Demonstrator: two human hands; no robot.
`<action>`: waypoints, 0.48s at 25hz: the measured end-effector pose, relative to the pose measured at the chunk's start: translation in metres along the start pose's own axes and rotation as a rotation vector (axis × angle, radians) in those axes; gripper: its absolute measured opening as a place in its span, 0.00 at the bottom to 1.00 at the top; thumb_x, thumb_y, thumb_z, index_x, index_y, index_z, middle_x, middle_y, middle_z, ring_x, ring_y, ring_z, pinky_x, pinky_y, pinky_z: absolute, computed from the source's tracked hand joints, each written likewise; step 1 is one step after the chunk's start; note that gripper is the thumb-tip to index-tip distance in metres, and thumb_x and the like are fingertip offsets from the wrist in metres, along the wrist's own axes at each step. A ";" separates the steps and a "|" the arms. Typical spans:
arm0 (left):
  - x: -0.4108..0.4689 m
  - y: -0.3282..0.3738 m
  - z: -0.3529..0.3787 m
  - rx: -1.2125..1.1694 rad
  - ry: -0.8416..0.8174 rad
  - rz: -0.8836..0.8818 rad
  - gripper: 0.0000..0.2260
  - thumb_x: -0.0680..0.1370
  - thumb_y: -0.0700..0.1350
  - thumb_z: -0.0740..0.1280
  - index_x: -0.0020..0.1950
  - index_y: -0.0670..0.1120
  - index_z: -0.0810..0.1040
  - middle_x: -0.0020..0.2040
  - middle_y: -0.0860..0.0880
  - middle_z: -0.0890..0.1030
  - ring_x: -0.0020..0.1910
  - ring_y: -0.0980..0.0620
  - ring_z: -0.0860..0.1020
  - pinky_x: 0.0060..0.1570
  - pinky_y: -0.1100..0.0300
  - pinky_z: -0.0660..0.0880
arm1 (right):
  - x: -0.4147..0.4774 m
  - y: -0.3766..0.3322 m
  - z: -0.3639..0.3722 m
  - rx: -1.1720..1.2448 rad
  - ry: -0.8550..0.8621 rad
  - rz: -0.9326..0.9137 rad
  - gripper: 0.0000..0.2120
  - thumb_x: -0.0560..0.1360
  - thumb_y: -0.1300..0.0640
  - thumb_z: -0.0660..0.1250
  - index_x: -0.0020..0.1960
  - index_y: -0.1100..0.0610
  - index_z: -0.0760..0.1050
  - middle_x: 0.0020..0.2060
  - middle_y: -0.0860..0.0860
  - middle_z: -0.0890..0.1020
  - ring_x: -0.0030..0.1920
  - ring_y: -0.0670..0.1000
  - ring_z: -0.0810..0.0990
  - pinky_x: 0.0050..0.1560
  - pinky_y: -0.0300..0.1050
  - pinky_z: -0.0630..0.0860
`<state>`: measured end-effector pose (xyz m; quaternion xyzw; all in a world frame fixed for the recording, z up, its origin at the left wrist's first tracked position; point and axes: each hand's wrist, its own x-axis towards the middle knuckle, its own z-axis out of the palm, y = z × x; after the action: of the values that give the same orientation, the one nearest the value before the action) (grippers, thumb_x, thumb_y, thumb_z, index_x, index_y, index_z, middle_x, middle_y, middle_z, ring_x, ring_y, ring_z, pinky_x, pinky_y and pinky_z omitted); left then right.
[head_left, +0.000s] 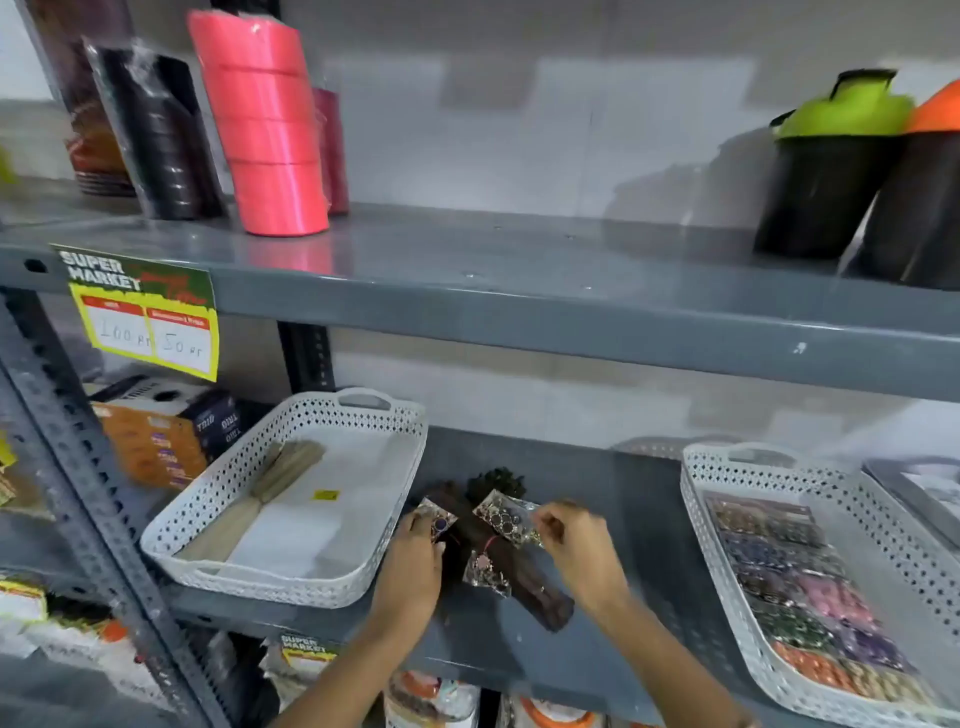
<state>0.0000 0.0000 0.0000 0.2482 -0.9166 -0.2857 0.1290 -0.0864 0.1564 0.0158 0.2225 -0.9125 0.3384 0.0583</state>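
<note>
Fingers (545, 521) of my right hand (576, 553) are curled in, pinching the edge of a small clear plastic packet of gold-rimmed round studs (505, 514), held low over the grey metal shelf (634, 519). My left hand (410, 569) pinches a second small clear packet with a purple stone (440, 521) at its fingertips. Between my hands a dark brown bundle (530, 592) lies on the shelf, with a third clear packet (485, 571) against it. Just to the left stands a white perforated plastic basket (260, 577) holding pale wooden sticks (283, 475) — a matching basket of coloured packets (698, 512) sits well off to the right.
</note>
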 end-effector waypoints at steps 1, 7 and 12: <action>0.011 -0.001 0.004 -0.024 -0.020 -0.066 0.16 0.79 0.37 0.58 0.67 0.39 0.69 0.66 0.40 0.73 0.65 0.42 0.72 0.66 0.53 0.68 | 0.012 0.004 0.009 -0.011 -0.071 0.060 0.09 0.74 0.67 0.62 0.43 0.61 0.81 0.38 0.53 0.81 0.33 0.46 0.76 0.41 0.40 0.73; 0.053 -0.003 0.020 -0.093 -0.055 -0.268 0.17 0.82 0.38 0.51 0.69 0.35 0.66 0.67 0.36 0.73 0.65 0.39 0.73 0.67 0.50 0.70 | 0.065 0.015 0.047 -0.160 -0.303 0.195 0.08 0.72 0.62 0.65 0.48 0.65 0.79 0.50 0.64 0.83 0.53 0.59 0.82 0.45 0.46 0.76; 0.055 0.001 0.020 -0.144 -0.071 -0.246 0.14 0.80 0.40 0.53 0.62 0.39 0.71 0.62 0.37 0.77 0.60 0.39 0.76 0.63 0.48 0.72 | 0.076 0.019 0.054 -0.229 -0.287 0.184 0.10 0.68 0.56 0.71 0.47 0.60 0.79 0.53 0.58 0.81 0.60 0.58 0.73 0.58 0.46 0.71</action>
<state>-0.0547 -0.0194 -0.0107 0.3386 -0.8603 -0.3730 0.0781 -0.1606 0.1065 -0.0170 0.1760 -0.9605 0.2010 -0.0783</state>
